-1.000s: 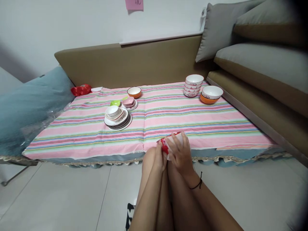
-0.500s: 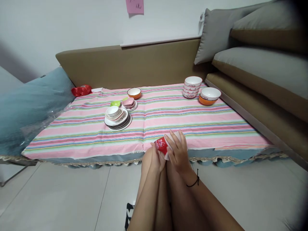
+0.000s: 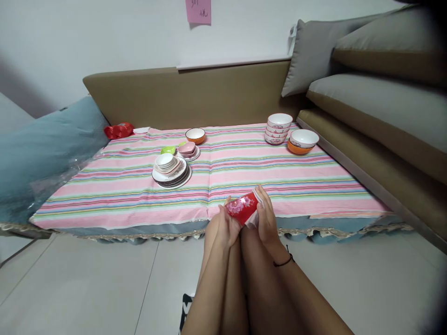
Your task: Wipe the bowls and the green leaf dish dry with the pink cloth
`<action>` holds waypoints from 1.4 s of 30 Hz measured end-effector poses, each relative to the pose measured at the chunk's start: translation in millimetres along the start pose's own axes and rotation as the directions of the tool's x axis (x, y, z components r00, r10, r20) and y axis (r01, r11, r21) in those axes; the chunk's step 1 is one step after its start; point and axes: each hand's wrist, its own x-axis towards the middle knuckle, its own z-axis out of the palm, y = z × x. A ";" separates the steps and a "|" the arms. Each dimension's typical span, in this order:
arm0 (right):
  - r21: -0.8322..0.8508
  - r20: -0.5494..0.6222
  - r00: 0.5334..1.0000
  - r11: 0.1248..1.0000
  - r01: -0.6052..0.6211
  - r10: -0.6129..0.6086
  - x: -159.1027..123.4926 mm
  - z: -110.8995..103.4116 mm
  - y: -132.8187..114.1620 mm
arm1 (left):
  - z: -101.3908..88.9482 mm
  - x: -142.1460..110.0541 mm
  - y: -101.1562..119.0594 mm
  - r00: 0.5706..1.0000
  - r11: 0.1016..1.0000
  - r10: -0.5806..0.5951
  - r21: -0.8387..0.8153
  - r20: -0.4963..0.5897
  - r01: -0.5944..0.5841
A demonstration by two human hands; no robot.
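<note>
L hand (image 3: pixel 228 229) grips L end of glossy red item (image 3: pixel 240 208), pink flower print; R hand (image 3: pixel 267 219) holds white cloth (image 3: pixel 252 220) against R end. Item's over the knees (image 3: pixel 211 229), by near edge of striped sheet (image 3: pixel 296 176); long axis runs btwn hands, R end slightly higher in view. Plate stack (image 3: pixel 181 177) beyond, to L.

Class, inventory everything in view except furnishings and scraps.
Flowered piece: 1, red, centre
Cloth: 1, white, beside flowered piece
Plate stacks: 2, white, left
Small bowls: several, white, on front plates
Square bowls: 2+, pink, on rear plates
Dishes: 1+, green, beside these
Far bowl: 1, orange, back
Bowl stack: 1, white, right
Nested bowls: 2, white, orange, right
Bundle: 1, red, back left
Note: 1, pink, wall
Wristband: 1, black, right wrist
Left hand: 1, bare, centre
Right hand: 1, bare, centre
</note>
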 end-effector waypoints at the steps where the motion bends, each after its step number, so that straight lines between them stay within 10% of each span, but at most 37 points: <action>1: -0.004 -0.007 1.000 1.000 -0.001 0.001 -1.8 2.2 1.8 | -0.9 0.5 1.1 1.000 1.000 0.012 -0.013 0.026 -0.011; 9: -0.410 0.225 0.917 0.822 0.395 -0.329 -8.1 1.8 -9.8 | -3.0 8.1 -3.5 0.999 0.999 0.024 -0.030 -0.036 -0.025; 19: -0.175 0.538 0.536 0.536 0.826 -0.650 6.0 -29.0 -0.9 | -2.5 4.4 -0.9 0.984 0.982 -0.174 -0.069 0.048 0.178; 22: -0.150 0.536 0.575 0.600 0.785 -0.618 5.9 -36.9 7.0 | -5.3 4.1 1.8 0.983 0.981 -0.175 -0.075 0.056 0.179; 27: -0.230 0.223 0.900 0.877 0.422 -0.374 -0.9 -19.9 -1.5 | -0.7 0.5 4.6 0.986 0.986 -0.148 -0.070 0.077 0.153; 29: -0.309 0.124 0.944 0.892 0.329 -0.305 -2.7 -8.8 -13.2 | 2.0 0.0 1.4 0.993 0.991 -0.098 -0.081 0.066 0.103; 33: -0.465 0.294 0.870 0.736 0.493 -0.396 -4.1 1.9 -31.9 | 0.9 -0.4 -4.9 0.999 0.993 -0.036 -0.115 -0.037 0.032; 39: -0.274 0.526 0.603 0.552 0.788 -0.599 -8.9 -6.9 -17.7 | 1.9 -7.1 7.5 0.975 0.977 -0.206 -0.076 -0.084 0.200; 42: -0.301 0.501 0.649 0.588 0.751 -0.573 -10.4 -7.8 -11.1 | 3.7 -6.1 11.5 0.976 0.978 -0.197 -0.083 -0.093 0.189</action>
